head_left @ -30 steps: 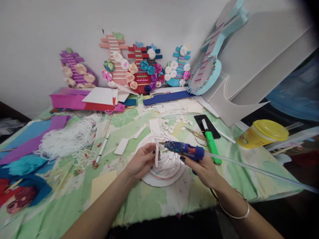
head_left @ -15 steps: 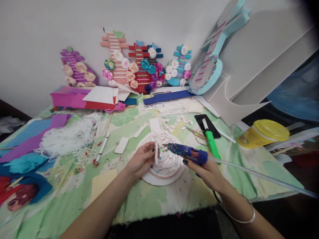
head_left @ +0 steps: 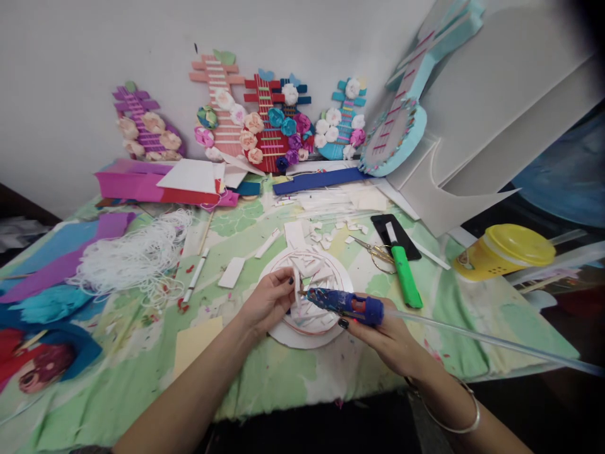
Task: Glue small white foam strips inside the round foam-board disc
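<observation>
My left hand (head_left: 271, 301) pinches a small white foam strip (head_left: 297, 295) upright between thumb and fingers. Wrapped round a blue glue gun (head_left: 343, 304) is my right hand (head_left: 385, 337). The gun's nozzle points left and meets, or nearly meets, the strip; I cannot tell which. A long clear glue stick (head_left: 486, 337) sticks out of its back. Beneath both hands lies a white guitar-shaped foam board (head_left: 312, 342) with a round body and a short neck. Many white scraps lie inside the reddish ring drawn on it.
Scissors (head_left: 378, 253), a green cutter (head_left: 406, 277) and a black phone (head_left: 413, 244) lie to the right, near a yellow tub (head_left: 508, 252). White cord (head_left: 127, 258) is heaped at the left. Several decorated paper guitars (head_left: 267, 135) lean on the wall.
The glue gun has moved left and slightly down, bringing its nozzle to the foam strip. My left hand stays almost where it was, still pinching the strip.
</observation>
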The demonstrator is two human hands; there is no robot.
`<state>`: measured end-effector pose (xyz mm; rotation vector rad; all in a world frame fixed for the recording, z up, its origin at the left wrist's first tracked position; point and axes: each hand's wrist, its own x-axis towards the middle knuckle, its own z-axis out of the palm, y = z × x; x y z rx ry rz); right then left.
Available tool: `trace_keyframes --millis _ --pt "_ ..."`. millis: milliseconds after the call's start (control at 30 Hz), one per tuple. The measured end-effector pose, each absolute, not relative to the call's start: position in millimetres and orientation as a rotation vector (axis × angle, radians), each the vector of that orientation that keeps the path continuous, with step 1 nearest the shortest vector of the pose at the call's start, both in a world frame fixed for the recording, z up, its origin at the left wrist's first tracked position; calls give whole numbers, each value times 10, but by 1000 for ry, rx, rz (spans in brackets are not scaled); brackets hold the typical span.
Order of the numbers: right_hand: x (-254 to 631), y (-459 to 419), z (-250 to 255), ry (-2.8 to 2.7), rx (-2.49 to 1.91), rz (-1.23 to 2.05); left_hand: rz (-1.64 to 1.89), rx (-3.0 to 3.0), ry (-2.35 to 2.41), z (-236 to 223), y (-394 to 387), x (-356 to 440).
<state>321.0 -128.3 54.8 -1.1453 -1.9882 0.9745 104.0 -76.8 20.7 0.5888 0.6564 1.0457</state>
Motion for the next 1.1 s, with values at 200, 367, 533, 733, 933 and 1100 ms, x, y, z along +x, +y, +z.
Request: trace_keyframes --millis 200,367,533,733,933,1100 --pt "3234 -1323 555 -2020 -1183 978 1063 585 667 194 -755 1043" --pt "3314 -1354 461 -1858 -1190 1049 1111 637 722 161 -746 1044" --pt "3482 -1340 422 -1362 -1347 1040 1165 1091 1057 180 -785 1039" --pt "3694 -1332 436 -1276 -1345 1007 1134 1642 1189 204 -837 1077" --pt "3725 -1362 398 -1265 -1343 995 989 2046 1240 123 -842 1142" --pt "3695 -1353 427 -1252 -1342 1028 963 2400 1241 59 -827 1143"
